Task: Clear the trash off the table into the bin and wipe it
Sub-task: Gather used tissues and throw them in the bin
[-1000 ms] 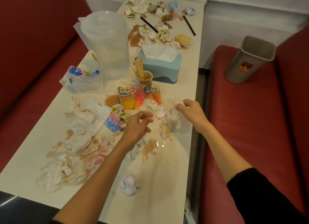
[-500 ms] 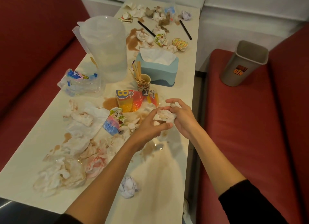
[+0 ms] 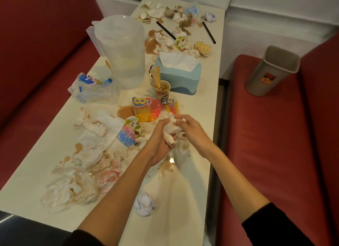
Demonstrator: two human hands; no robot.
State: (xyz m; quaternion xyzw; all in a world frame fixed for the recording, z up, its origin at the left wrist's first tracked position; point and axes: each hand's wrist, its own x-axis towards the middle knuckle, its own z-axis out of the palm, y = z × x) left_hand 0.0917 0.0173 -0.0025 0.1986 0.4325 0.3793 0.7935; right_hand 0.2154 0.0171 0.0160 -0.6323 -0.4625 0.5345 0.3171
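From the head view, both hands meet over the right side of the pale surface [image 3: 183, 190] and share one wad of white tissues [image 3: 172, 128]. The left hand [image 3: 158, 141] cups it from below with fingers curled up around it. The right hand [image 3: 191, 131] closes over its top, fingertips pressed into the paper. Just beyond the hands lie an orange wrapper [image 3: 146, 108] and a small cup of wooden sticks [image 3: 162, 88]. Farther out stand a blue tissue box [image 3: 178, 75] and a clear pitcher [image 3: 121, 49]. Touching the left hand's outer side is a crushed blue-and-pink cup [image 3: 128, 133]. Farther left spreads a heap of stained napkins [image 3: 82, 163], with a flattened plastic bottle [image 3: 93, 88] beyond it. Nearer the person than the hands, a crumpled paper ball [image 3: 145, 204] lies beside the left forearm. More crumpled scraps and two black straws [image 3: 166, 30] litter the far end. The grey bin [image 3: 271, 71] stands upright on the red bench seat [image 3: 266, 154], well off to the right of the hands and beyond them.
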